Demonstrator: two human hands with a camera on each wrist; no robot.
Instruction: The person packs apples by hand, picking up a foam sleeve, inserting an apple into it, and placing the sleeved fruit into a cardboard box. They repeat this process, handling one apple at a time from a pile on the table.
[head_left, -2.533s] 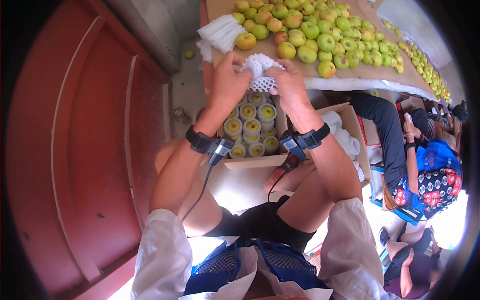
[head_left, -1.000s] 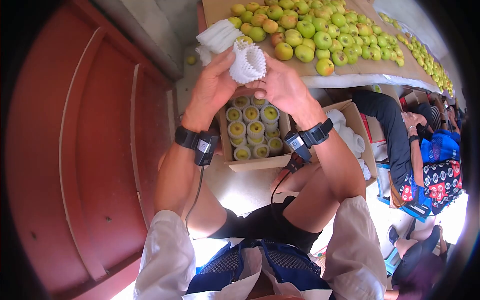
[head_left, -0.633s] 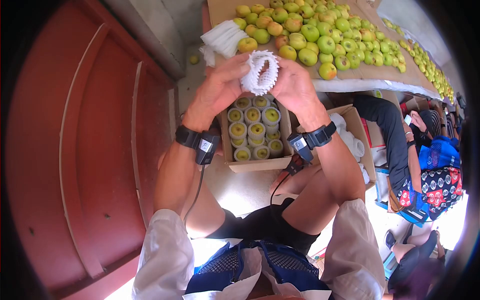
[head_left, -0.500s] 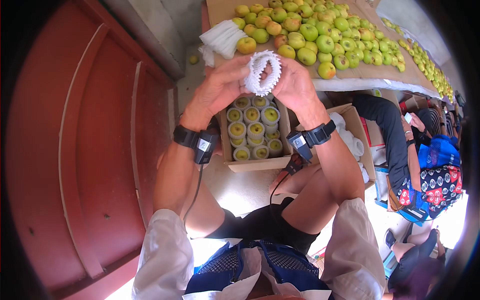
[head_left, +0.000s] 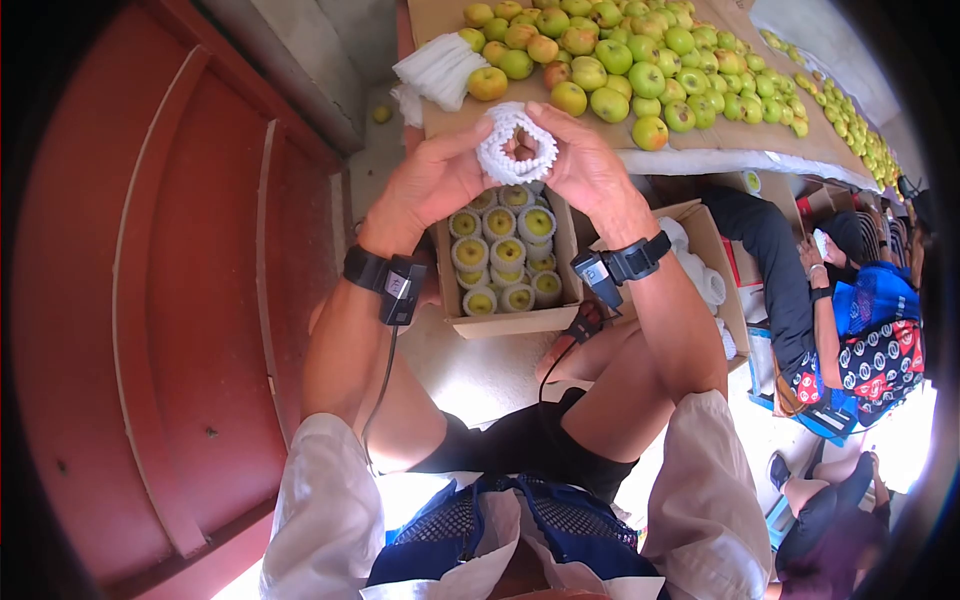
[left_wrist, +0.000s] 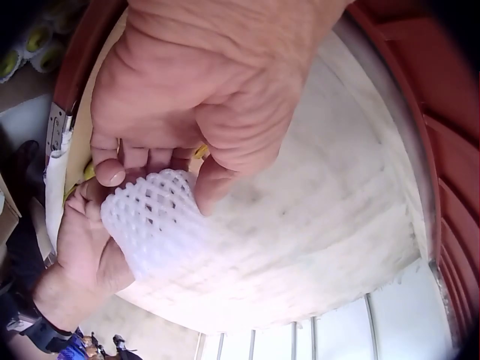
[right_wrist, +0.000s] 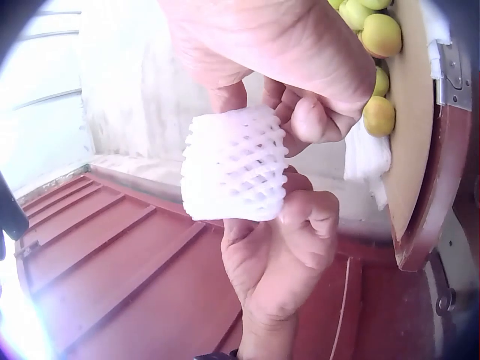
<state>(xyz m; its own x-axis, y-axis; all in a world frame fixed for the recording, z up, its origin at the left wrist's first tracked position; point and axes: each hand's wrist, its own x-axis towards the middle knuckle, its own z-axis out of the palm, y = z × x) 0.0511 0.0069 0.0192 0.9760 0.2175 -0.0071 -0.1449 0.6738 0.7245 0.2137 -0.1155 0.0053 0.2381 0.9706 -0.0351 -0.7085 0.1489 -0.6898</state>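
Note:
Between my two hands is a white foam net sleeve [head_left: 494, 160], its round opening facing up and fingertips showing through the hole. My left hand [head_left: 437, 183] holds its left side, thumb near the rim. On the other side my right hand [head_left: 588, 165] grips it with the thumb at the top edge. In the left wrist view the foam net [left_wrist: 156, 217] sits between both hands' fingers; the right wrist view shows the net [right_wrist: 234, 163] pinched from above and below. No apple is visible inside. Below the hands, a carton [head_left: 515, 323] holds several apples in foam nets.
Loose apples [head_left: 647, 80] cover the cardboard-topped table beyond the hands, beside a stack of flat white nets [head_left: 440, 70]. A second carton [head_left: 742, 330] with white foam nets stands at the right. Other people sit further right; a red door [head_left: 215, 300] is at the left.
The white net, bunched up at first, was spread into a round sleeve. Since then its opening has tilted upward, and both hands still hold it.

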